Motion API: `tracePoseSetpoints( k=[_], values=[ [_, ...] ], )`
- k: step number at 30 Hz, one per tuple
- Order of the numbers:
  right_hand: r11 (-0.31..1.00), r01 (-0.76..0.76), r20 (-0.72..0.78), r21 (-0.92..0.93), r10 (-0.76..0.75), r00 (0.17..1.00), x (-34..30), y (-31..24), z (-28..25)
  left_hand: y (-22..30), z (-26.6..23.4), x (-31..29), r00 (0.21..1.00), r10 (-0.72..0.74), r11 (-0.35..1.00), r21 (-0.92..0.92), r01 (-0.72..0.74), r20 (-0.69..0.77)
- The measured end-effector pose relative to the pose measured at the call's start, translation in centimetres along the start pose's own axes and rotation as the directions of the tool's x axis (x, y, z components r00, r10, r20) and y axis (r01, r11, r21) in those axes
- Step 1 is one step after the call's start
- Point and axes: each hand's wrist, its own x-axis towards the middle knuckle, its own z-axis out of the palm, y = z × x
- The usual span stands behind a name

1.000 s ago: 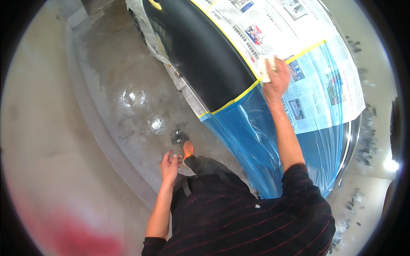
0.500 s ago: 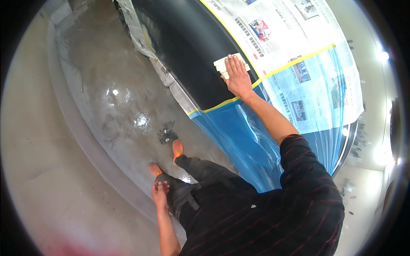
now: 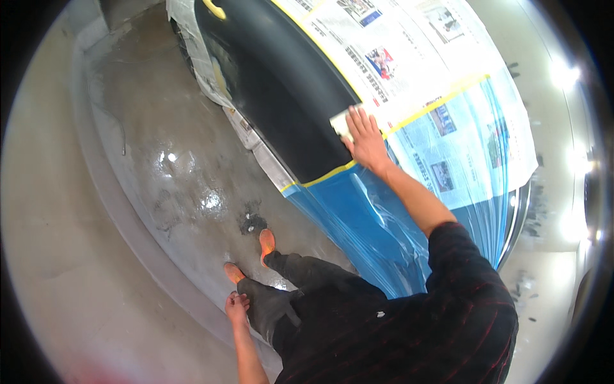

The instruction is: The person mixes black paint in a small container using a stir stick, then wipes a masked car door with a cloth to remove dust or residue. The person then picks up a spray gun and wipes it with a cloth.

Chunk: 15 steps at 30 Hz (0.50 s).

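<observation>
My right hand (image 3: 368, 142) lies over a folded pale yellow cloth (image 3: 340, 121), fingers stretched across it. It presses the cloth on a glossy black car panel (image 3: 281, 96), at the panel's right border by the yellow masking tape (image 3: 338, 171). Part of the cloth is hidden under the fingers. Down by my thigh hangs my left hand (image 3: 237, 307), fingers curled in; whether anything small is between them cannot be seen.
Newspaper sheets (image 3: 409, 57) and blue plastic film (image 3: 339, 205) mask the car around the panel. More masking paper (image 3: 272, 163) runs along its left edge. A yellow piece (image 3: 215, 9) shows at the top. The grey floor (image 3: 147, 185) has wet shiny patches.
My right hand has slid the cloth a little toward the panel's right border and nearer to me. The view has shifted, showing more of the panel's far end. My left hand still hangs low.
</observation>
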Motion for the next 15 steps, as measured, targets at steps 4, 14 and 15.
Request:
tracePoseSetpoints(
  k=[4,14,15],
  values=[
    [0.999,-0.011,0.079,0.031,0.009,0.997,-4.3,0.4,-0.3,-0.9,0.2,1.2,1.000,-0.010,0.999,0.038,0.011,-0.022],
    [0.996,0.078,-0.043,0.036,-0.077,0.996,12.1,-0.6,0.5,-0.6,-3.1,5.9,0.982,0.037,0.985,-0.161,-0.067,-0.184],
    [0.995,0.083,-0.050,0.053,-0.080,0.996,14.3,-0.9,0.8,-0.9,-4.0,6.1,0.976,0.029,0.988,-0.142,-0.061,-0.218]
  ],
)
